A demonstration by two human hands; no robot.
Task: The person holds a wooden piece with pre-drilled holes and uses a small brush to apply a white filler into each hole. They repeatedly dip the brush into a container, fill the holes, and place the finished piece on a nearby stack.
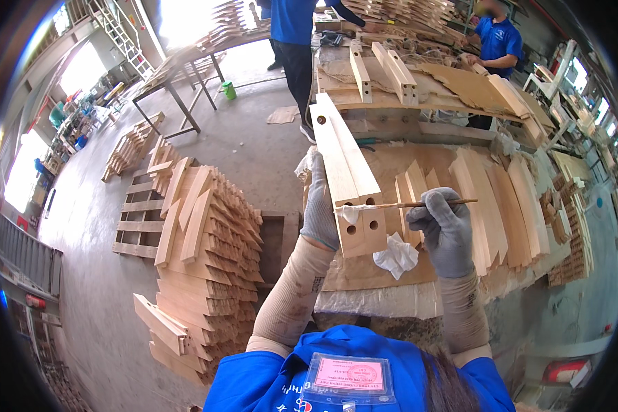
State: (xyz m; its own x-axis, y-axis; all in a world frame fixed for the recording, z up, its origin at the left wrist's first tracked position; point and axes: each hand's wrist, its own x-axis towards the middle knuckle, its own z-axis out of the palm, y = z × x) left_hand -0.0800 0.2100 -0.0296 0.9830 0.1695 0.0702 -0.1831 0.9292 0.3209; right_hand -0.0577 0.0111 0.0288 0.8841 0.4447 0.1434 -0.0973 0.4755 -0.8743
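My left hand (319,213), in a grey glove, grips a pale wooden leg (343,158) by its left side, holding it up over the bench. Several round holes are drilled in the leg's near end, and another shows near its far end. Between the closed fingers of my right hand (446,223), also gloved, is a thin brush-like stick (415,204). Its left tip meets the drilled end, where a white, glue-like smear (350,214) covers part of the wood. A crumpled white paper (396,256) lies just below the leg's end.
Angled wooden boards (477,206) lie on the bench to the right. A tall stack of cut wooden pieces (209,261) stands at left beside a pallet (139,220). Beyond is a table (432,96) with more legs, where two people in blue shirts stand.
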